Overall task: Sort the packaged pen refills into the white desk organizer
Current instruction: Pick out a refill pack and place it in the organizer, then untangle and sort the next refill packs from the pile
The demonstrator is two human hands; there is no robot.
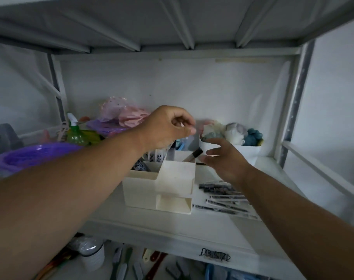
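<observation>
White metal shelving (pixel 212 229), dimly lit, carries the white plastic desk organizer (pixel 162 186). Several flat packaged pen refills (pixel 222 196) lie loose on the shelf just right of it; a few packets (pixel 157 157) already stand in a rear compartment, so the sorting looks partly done, with most left. Above the organizer, the left hand (pixel 166 128) has fingers curled, pinching thumb to finger; whether it holds anything I cannot tell. Beside it, the right hand (pixel 222 158) hovers loosely open near a black-capped marker (pixel 195 154).
</observation>
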